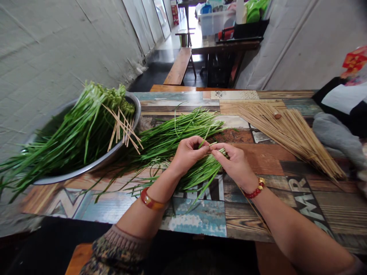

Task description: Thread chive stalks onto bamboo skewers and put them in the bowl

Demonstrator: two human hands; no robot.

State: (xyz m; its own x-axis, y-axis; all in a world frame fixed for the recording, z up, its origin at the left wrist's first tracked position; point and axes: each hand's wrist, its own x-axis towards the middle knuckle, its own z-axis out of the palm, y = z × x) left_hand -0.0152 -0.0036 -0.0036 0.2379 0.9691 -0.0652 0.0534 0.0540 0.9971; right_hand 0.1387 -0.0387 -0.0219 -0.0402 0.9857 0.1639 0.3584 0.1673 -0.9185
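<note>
Forearms (137,221) cross the table's (200,217) near edge, left hand (187,153) and right hand (237,162) pinching green stems (212,144), apparently for alignment.

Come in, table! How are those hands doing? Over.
Left hand, right hand: nearly meeting, pinching green stalks. Thin-stick pile lying off right. Nothing visibly blocking either hand.

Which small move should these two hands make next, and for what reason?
Perhaps the left hand should guide its green stalk onto the thin stick that extends below the right hand, because both hands pinch close together.
</note>
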